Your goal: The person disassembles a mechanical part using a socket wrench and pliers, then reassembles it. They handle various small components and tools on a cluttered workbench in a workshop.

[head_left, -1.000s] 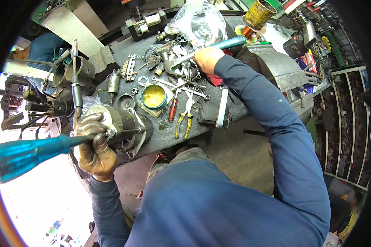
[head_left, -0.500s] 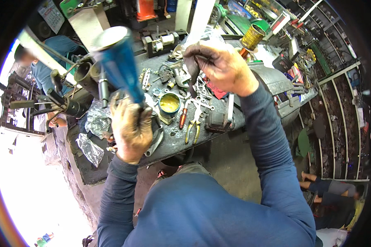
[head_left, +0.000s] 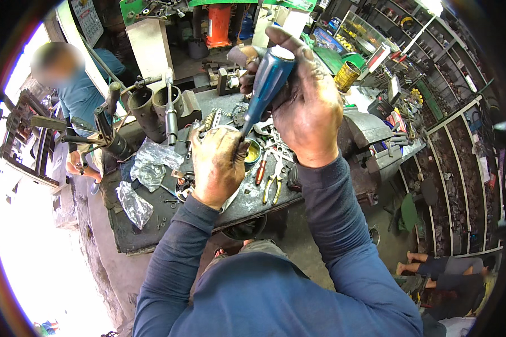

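A large blue-handled screwdriver [head_left: 269, 81] stands tilted up over the bench, its pale butt end highest. My left hand [head_left: 216, 165], stained dark, is closed round its lower end, hiding the tip. A pale round edge shows just beyond those fingers; what it belongs to I cannot make out. My right hand [head_left: 316, 112] is open beside and behind the blue handle, fingers stretched upward, palm blackened. Whether it touches the handle I cannot tell. Partly behind my left hand is a can of yellow grease [head_left: 253, 150]. Near it lie a red-handled screwdriver [head_left: 261, 172] and yellow-handled pliers [head_left: 272, 189].
A grey vise [head_left: 371, 135] stands right of my right forearm. Plastic bags [head_left: 149, 168] and metal cylinders [head_left: 146, 115] occupy the bench's left side. A yellow can [head_left: 347, 76] is farther right. Another person [head_left: 76, 84] is at far left; shelves [head_left: 450, 180] line the right.
The blue screwdriver has swung right with my left hand, from upper left to the middle. My right hand has gone from curled fingers to stretched out beside its handle.
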`<state>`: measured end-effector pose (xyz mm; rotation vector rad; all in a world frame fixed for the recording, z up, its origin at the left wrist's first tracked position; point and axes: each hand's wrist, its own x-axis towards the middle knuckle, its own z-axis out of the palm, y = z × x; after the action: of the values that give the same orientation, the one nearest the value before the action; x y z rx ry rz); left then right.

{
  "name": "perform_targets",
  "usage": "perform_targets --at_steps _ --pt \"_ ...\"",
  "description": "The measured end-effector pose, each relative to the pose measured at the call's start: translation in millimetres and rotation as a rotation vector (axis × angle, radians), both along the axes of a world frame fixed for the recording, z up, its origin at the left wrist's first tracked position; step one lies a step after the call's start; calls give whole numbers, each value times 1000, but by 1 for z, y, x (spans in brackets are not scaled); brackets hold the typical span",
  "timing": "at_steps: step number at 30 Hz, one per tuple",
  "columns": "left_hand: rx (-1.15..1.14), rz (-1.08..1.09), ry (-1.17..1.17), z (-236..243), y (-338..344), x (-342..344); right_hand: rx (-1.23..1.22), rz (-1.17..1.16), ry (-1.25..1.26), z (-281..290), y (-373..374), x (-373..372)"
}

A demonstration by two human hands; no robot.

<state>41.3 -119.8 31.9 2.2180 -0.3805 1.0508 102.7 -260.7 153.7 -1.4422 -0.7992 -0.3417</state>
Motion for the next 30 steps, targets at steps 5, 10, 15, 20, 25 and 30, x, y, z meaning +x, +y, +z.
perform_targets --at_steps 5,10,15,20,25,30 --pt "-11 13 3 -3 2 1 321 541 485 25 -3 3" --pt "-23 14 -22 -6 3 4 356 710 677 31 -8 4" --pt "-54 -18 -4 -9 3 5 616 803 678 18 -8 4" --pt "-35 -21 -3 -7 4 5 459 569 442 11 -7 5" --pt "-1 -43 -51 -5 1 5 226 148 -57 -5 -7 14" --pt "8 -38 -43 -6 1 6 -89 -55 -656 -11 2 33"
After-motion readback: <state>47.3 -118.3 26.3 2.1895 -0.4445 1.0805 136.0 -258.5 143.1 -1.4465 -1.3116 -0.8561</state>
